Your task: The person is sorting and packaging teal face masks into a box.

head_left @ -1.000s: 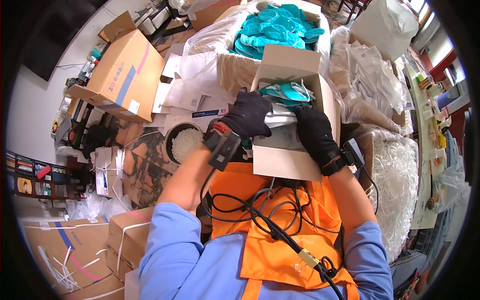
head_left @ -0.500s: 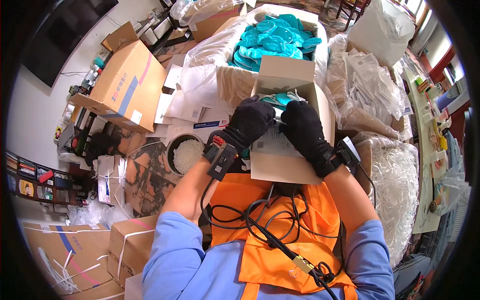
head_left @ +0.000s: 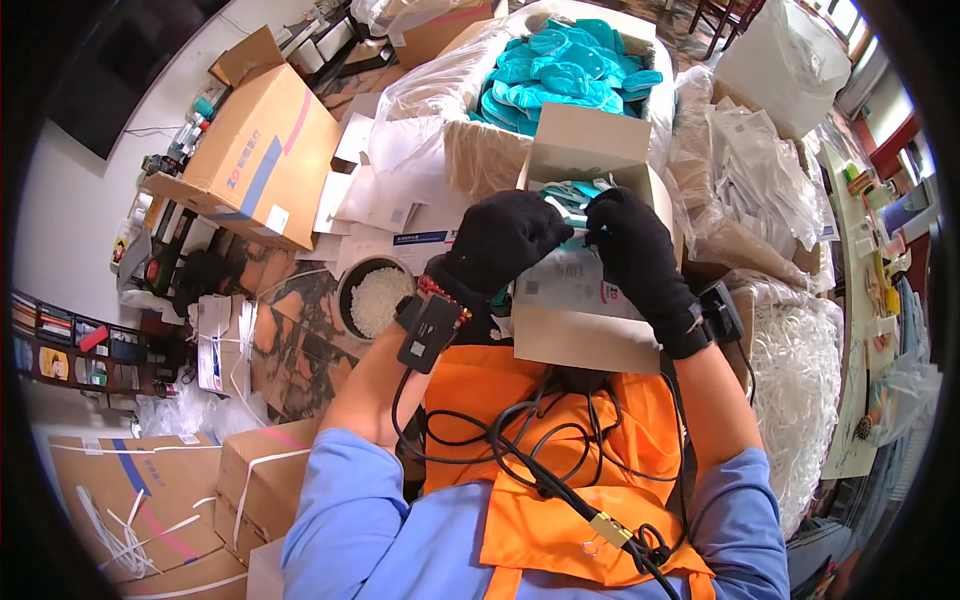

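My left hand point(head_left: 510, 238), in a black glove, is closed in a pinch over the open white carton point(head_left: 588, 335) in front of me. My right hand point(head_left: 640, 243), gloved the same way, pinches close beside it, and the fingertips almost meet. A thin pale edge shows between them, but whether it belongs to the clear plastic packet point(head_left: 560, 285) just below is hard to tell. That printed packet lies at the near end of the carton. Behind the fingers, folded teal pieces with white straps point(head_left: 575, 192) fill the carton's far end.
Beyond the carton stands a plastic-lined box heaped with teal fabric pieces point(head_left: 570, 70). To the right are a box of flat clear packets point(head_left: 755, 165) and one of white straps point(head_left: 795, 390). A round tub of white granules point(head_left: 378, 300) and a large cardboard box point(head_left: 250, 150) are left.
Both hands have shifted slightly right in the picture along with the carton and surroundings. More of the packet shows below the fingers, which remain pinched close together.
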{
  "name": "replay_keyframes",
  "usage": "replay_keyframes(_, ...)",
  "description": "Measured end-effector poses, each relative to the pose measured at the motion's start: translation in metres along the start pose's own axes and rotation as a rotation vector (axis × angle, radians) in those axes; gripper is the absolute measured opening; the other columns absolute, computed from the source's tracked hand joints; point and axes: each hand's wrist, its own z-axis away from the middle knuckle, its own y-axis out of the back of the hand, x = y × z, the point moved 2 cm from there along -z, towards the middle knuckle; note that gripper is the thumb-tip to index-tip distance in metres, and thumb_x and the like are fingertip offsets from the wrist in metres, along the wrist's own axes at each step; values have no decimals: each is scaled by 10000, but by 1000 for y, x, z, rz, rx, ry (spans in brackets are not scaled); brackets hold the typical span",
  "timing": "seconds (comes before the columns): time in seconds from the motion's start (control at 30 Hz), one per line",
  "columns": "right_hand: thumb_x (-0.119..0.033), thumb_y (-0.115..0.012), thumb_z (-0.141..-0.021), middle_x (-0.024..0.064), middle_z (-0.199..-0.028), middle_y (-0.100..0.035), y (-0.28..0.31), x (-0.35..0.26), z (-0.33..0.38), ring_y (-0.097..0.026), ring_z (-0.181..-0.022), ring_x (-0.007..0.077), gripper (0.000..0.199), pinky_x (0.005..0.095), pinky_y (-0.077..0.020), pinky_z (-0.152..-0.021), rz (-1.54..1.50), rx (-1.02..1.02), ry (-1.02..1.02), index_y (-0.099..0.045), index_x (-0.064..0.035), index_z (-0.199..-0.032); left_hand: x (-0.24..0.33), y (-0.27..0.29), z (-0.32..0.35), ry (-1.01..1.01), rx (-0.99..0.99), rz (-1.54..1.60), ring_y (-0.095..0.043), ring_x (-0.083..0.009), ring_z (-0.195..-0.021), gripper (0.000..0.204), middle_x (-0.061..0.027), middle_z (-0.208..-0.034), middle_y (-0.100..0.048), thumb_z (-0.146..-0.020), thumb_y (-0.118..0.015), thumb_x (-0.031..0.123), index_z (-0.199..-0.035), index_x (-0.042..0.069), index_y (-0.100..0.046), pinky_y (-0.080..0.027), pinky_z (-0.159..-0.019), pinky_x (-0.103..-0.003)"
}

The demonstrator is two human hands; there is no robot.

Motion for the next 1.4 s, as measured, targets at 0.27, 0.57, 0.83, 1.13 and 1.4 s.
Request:
replay_keyframes(0.27, -62, -670, -802, 121, -925, -625, -5, 23, 10, -623, -891, 328, 134, 389, -504, -783, -289, 41, -139, -612, -82, -921, -3, -17, -6, 159, -83, 162, -662, -277, -766, 191, -131, -870, -686, -861, -683, 224, -923, 43, -692, -513, -692, -355)
replay_keyframes(0.57, -208, -706, -817, 139, -838, -684, -12, 13, 5, -661, -833, 315, 160, 383, -516, -735, -300, -113, -157, -723, -80, -911, -14, -40, -3, 311, -72, 356, -643, -228, -742, 195, -162, -833, -680, -898, -631, 181, -932, -7, -672, -500, -693, -348)
replay_keyframes(0.83, -136, -604, -774, 118, -708, -640, -6, -16, 15, -628, -705, 318, 94, 424, -489, -657, 91, 97, 19, -695, -115, -762, -3, -58, -9, 336, -106, 165, -654, -293, -761, 180, -180, -832, -654, -918, -566, 163, -916, 13, -665, -507, -671, -376)
replay_keyframes(1.13, -170, -641, -789, 115, -728, -625, 5, -18, 25, -621, -737, 311, 71, 418, -484, -653, 182, 166, -98, -648, -116, -744, -17, -77, -19, -253, -130, -247, -629, -280, -835, 193, -117, -880, -629, -902, -546, 198, -1039, 71, -594, -505, -703, -400)
replay_keyframes(1.4, -226, -691, -801, 140, -732, -610, 1, 1, 33, -607, -723, 344, 163, 430, -483, -646, 35, 227, -129, -635, -86, -741, 0, -40, -25, 351, -404, 491, -609, -163, -886, 406, -145, -979, -660, -980, -521, 378, -1105, 8, -633, -490, -826, -313)
